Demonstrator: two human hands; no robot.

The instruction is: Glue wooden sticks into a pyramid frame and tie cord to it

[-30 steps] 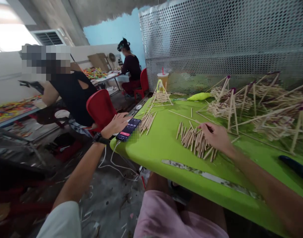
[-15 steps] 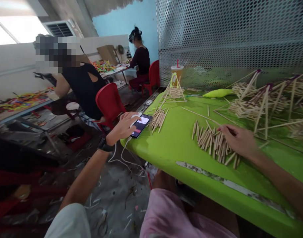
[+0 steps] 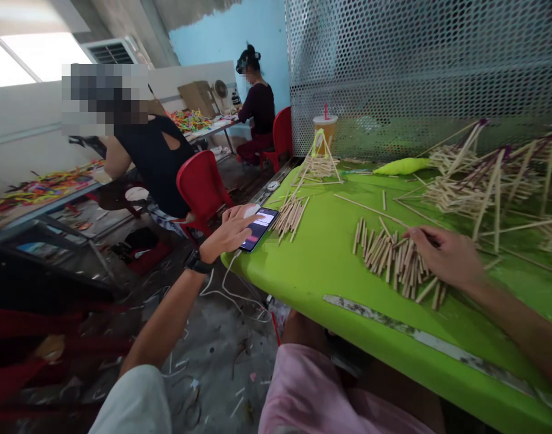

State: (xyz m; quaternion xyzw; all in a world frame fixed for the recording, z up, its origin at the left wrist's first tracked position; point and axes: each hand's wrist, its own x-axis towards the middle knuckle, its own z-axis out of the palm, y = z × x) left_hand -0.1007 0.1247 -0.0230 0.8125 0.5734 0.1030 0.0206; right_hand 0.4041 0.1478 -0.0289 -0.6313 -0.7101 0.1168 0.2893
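My left hand (image 3: 228, 232) rests on a phone (image 3: 259, 228) at the left corner of the green table (image 3: 321, 259), fingers curled over its near edge and thumb on the lit screen. A white cable (image 3: 222, 283) hangs from the phone. My right hand (image 3: 448, 256) lies on a heap of short wooden sticks (image 3: 393, 259), fingers pinched on a long thin stick (image 3: 370, 210) that runs away to the left. A second small bundle of sticks (image 3: 290, 214) lies just beyond the phone.
Stick pyramids (image 3: 484, 181) crowd the right back of the table; a small one (image 3: 319, 163) stands by a drink cup (image 3: 325, 129). Perforated metal screen (image 3: 416, 66) behind. A person on a red chair (image 3: 199, 187) sits close at left; another person sits farther back.
The view has shifted so everything sits further right and lower. My left hand stayed on the phone, whose screen changed from dark to lighter. My right hand remains on the stick heap.
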